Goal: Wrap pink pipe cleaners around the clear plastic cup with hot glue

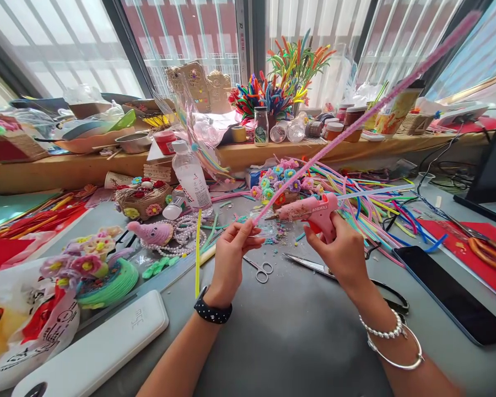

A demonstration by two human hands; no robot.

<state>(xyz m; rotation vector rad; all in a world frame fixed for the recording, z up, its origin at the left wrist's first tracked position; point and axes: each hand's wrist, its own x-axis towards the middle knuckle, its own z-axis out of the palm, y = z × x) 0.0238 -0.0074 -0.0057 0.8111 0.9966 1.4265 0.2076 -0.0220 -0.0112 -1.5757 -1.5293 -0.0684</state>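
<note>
Between the thumb and fingers of my left hand (pixel 236 256) is the lower end of a long pink pipe cleaner (pixel 347 131), which slants up to the top right. My right hand (pixel 344 251) grips a pink hot glue gun (pixel 320 215) by its handle, with a pale glue stick (pixel 376 191) out of its back. The gun's nozzle points left, close to the pipe cleaner's held end; whether they touch I cannot tell. Below the hands lie small scissors (pixel 262 271) and larger scissors (pixel 310 263), partly hidden by my right hand.
Pipe-cleaner flowers (pixel 278 179) and many loose pipe cleaners (pixel 367 207) lie behind the hands. A water bottle (pixel 190 179) and bead strings (pixel 190 234) are on the left. A white power bank (pixel 103 342) sits front left, a black phone (pixel 450 292) right, a laptop (pixel 490 176) far right.
</note>
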